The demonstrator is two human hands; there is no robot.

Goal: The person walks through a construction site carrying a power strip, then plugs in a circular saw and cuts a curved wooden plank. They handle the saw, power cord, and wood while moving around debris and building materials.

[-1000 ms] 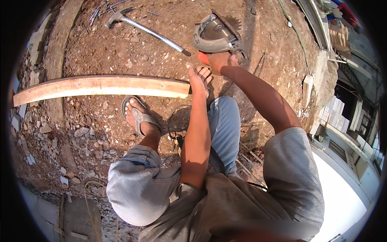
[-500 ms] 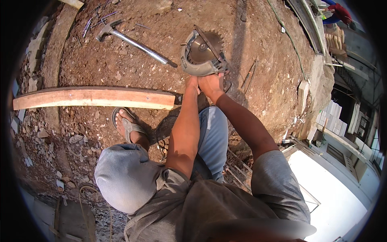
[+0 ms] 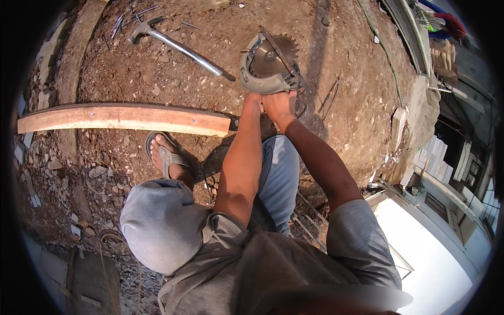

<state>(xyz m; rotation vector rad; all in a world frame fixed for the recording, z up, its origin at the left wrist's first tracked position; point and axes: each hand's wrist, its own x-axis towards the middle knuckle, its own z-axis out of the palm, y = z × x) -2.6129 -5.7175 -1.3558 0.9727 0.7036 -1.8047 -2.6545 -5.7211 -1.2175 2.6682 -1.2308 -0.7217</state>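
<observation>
A circular saw (image 3: 262, 84) with a bare toothed blade (image 3: 270, 56) is held out in front of me over the dirt, its blade on the far side. My right hand (image 3: 279, 106) grips it from the near side. Close beside it, my left hand (image 3: 253, 101) is closed on the saw too. The saw's body hides most of the fingers of both hands. To the left of the saw, a claw hammer (image 3: 184, 51) with a metal shaft and dark grip lies on the ground.
A wooden plank (image 3: 123, 118) lies at the left, its right end near my sandaled foot (image 3: 167, 155). Several nails (image 3: 118, 25) are scattered beyond the hammer. Pliers (image 3: 329, 97) rest right of the saw. A green cord (image 3: 386, 52) crosses the dirt. Another person (image 3: 446, 23) is at far right.
The whole view has shifted slightly, with the ground things a little higher in the picture. Both hands keep hold of the circular saw, which has barely moved.
</observation>
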